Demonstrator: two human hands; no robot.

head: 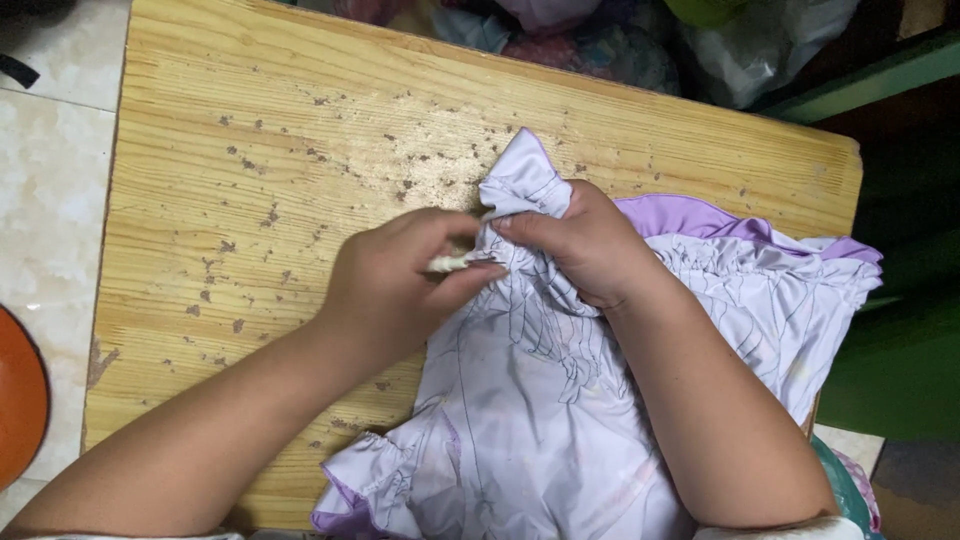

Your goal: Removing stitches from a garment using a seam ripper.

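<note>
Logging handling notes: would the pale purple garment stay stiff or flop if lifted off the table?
Probably floppy: the garment bunches where both hands pinch it. Likely light, since the thin fabric wrinkles and drapes over the table edge. It would not roll.

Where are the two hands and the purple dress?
left hand (pixel 395 285), head view, back of the hand
right hand (pixel 580 240), head view, back of the hand
purple dress (pixel 530 420), head view, front panel of the cloth
</note>
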